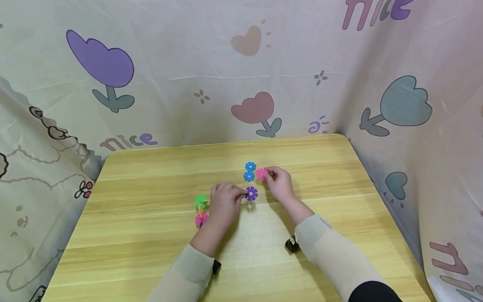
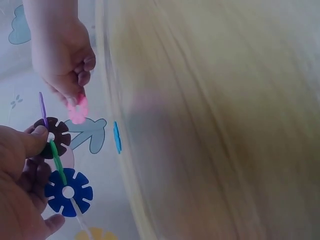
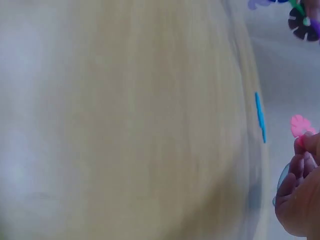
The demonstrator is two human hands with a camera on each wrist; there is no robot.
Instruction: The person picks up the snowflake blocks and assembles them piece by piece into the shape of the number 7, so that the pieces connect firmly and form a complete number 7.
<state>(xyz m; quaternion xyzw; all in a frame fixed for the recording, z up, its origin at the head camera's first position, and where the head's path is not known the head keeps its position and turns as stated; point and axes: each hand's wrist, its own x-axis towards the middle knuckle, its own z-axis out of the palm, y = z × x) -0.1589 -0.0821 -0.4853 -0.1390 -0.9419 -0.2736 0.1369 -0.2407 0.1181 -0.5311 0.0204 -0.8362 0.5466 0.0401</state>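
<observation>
My left hand [image 1: 226, 203] grips a chain of slotted plastic snowflake discs. A purple disc [image 1: 255, 195] sticks out at its right end; green [image 1: 201, 198] and pink [image 1: 204, 218] discs show at the left. In the left wrist view, a dark brown disc [image 2: 62, 134] by the thumb, an edge-on green disc [image 2: 58, 161] and a dark blue disc [image 2: 84, 193] are linked. My right hand [image 1: 280, 184] pinches a single pink disc [image 1: 260, 174], apart from the chain. Its fingertips partly cover that disc.
Two light blue discs, an upper one [image 1: 250, 164] and a lower one [image 1: 246, 176], lie close together beyond the hands on the wooden table [image 1: 151, 243]. A printed cloth [image 1: 181, 50] hangs behind the table and along its sides.
</observation>
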